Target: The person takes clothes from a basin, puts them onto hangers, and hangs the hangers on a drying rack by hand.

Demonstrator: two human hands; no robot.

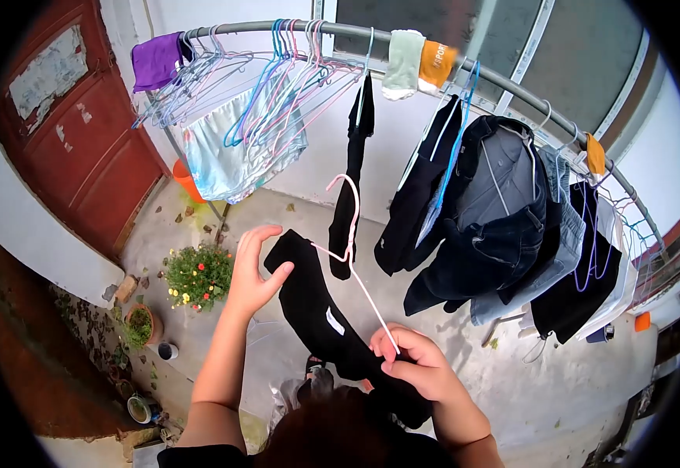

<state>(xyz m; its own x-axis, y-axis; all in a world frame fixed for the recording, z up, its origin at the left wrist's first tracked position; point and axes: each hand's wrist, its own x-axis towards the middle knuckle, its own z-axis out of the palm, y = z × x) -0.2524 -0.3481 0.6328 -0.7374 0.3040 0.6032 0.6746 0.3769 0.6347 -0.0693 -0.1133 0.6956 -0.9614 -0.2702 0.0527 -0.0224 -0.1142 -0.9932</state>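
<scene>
A black garment (309,300) with a small white label hangs slantwise in front of me. One end of a pale pink clothes hanger (367,296) reaches into its upper left edge. My right hand (414,360) is closed at the garment's lower right part, pinching the cloth and the hanger's other end. My left hand (258,273) is beside the garment's upper left edge, with its thumb and fingers spread. Whether its thumb touches the cloth, I cannot tell. The hanger's hook points up and is free of the rail.
A curved metal rail (504,90) crosses overhead with bunched empty hangers (278,86), light blue satin shorts (235,148), dark jeans (480,249) and other clothes. Flowers (196,274), a potted plant (143,324) and a red door (83,140) are at left.
</scene>
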